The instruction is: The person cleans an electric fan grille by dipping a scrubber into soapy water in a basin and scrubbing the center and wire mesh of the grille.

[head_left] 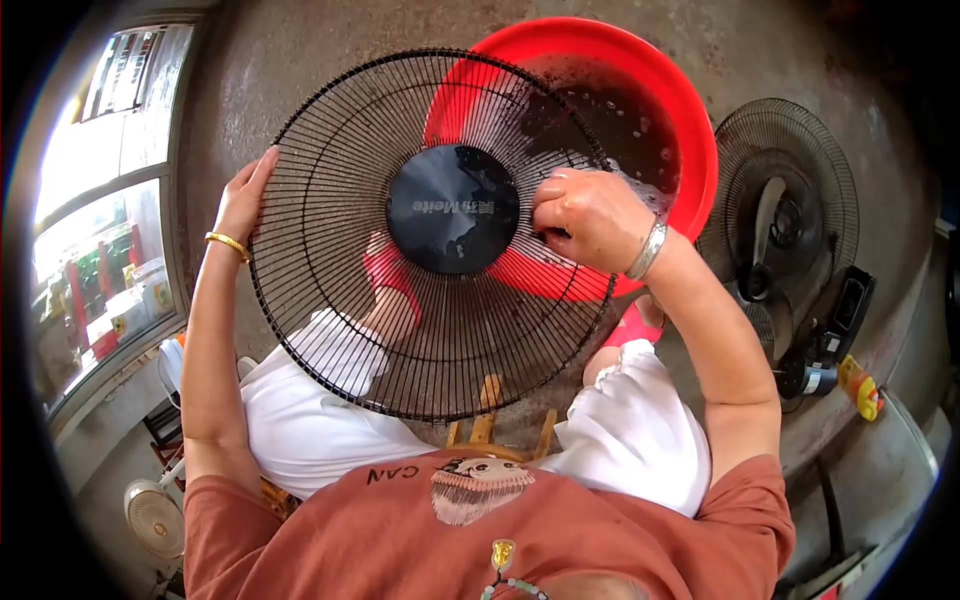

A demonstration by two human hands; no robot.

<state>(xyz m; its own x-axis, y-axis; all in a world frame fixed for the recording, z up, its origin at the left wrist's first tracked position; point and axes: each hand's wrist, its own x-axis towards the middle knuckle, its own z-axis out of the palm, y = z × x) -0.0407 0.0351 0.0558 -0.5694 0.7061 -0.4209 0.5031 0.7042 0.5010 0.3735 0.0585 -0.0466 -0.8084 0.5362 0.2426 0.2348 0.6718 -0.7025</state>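
A round black wire fan grille point(452, 235) with a solid centre cap is held up over my lap. Light lettering reading "Meite" stands upside down on the cap. My left hand point(243, 203) is closed around the grille's left rim. On the right part of the wires, my right hand point(592, 218) rests with its fingers curled in; whatever they may hold is hidden. Partly behind the grille stands a red basin point(703, 150) of murky water point(630, 125) with foam and bubbles.
A fan point(775, 215) with dark blades and a rear grille lies on the wet concrete floor point(300, 50) to the right. Near its base is a yellow-and-red packet point(862, 388). A pale fan point(155, 518) stands lower left, below a window point(105, 240). A wooden seat edge point(485, 425) shows between my knees.
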